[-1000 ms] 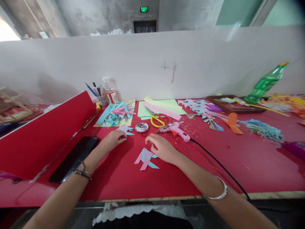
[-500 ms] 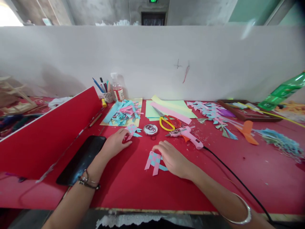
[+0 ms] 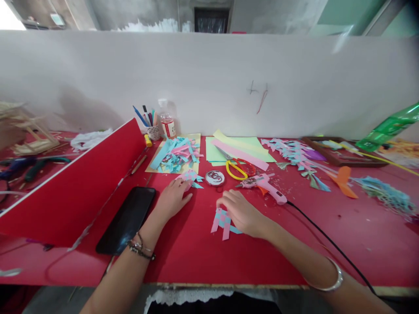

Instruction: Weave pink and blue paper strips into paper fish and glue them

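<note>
On the red counter [image 3: 193,257], our left hand [image 3: 173,199] lies open, its fingers at the left end of the farther small woven piece of pink and light-blue paper strips [image 3: 192,175]. Our right hand [image 3: 242,214], with curled fingers, covers the upper right side of the nearer pink and light-blue woven paper piece [image 3: 224,219]; whether it pinches, we cannot tell. We should press lightly, not to crease the strips, and keep clear of the pink plastic glue gun [image 3: 276,195].
</note>
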`<state>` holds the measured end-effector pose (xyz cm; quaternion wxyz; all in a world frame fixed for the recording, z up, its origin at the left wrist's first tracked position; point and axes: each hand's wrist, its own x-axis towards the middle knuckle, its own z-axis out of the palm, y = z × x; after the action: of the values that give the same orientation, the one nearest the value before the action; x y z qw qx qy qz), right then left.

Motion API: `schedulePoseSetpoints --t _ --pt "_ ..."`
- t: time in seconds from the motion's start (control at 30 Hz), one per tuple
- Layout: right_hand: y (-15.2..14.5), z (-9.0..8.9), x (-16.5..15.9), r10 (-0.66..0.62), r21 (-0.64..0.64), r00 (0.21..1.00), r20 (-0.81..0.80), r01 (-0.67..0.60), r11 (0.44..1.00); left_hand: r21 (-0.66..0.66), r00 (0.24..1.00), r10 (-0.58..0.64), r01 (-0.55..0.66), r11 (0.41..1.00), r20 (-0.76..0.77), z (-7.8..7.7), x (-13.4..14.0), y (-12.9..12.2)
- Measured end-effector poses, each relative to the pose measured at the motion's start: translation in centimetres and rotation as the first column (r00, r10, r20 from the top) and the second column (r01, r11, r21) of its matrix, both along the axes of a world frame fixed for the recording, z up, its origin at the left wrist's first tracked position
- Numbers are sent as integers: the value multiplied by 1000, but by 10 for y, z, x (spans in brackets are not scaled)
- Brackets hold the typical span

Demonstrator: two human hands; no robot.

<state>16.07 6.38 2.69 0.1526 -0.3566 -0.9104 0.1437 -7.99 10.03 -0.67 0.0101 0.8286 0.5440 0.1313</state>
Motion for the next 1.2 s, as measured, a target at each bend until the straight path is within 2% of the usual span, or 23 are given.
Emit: schedulePoseSetpoints --t 0.2,0.37,0.5,0.6,0.7,0.8,0.87,0.93,1.0,1.13,1.2 --pt "6 15 -3 20 41 1000 1 -20 999 -59 978 36 -25 998 208 -2 5 3" --pt "13 15 -6 42 105 999 18 -44 994 -83 941 102 -79 993 323 -4 8 4" --pt "13 17 -3 37 82 998 -54 -33 996 -103 915 126 -93 990 383 -7 7 5" --pt "9 20 2 -9 41 993 -120 14 999 -101 845 132 -93 991 518 -5 5 7" --pt "5 20 9 -45 -4 979 -201 46 999 -74 741 146 -130 989 656 7 1 7" --pt "1 16 13 -82 -41 968 -239 74 996 -41 649 155 -187 982 745 30 -5 1" --pt "0 13 15 -109 -67 963 -245 95 993 -59 610 161 -183 981 776 46 -7 -8" --pt "-1 10 16 -139 -92 959 -247 120 988 -126 631 162 -102 987 758 55 -8 -21" --pt "0 7 16 -164 -110 955 -246 140 984 -216 696 159 -6 976 701 56 -8 -35" --pt "2 1 15 -191 -126 951 -245 164 978 -404 855 127 103 909 504 40 -13 -57" --pt "2 -2 14 -195 -142 948 -252 163 976 -468 922 116 76 880 368 37 -15 -60"
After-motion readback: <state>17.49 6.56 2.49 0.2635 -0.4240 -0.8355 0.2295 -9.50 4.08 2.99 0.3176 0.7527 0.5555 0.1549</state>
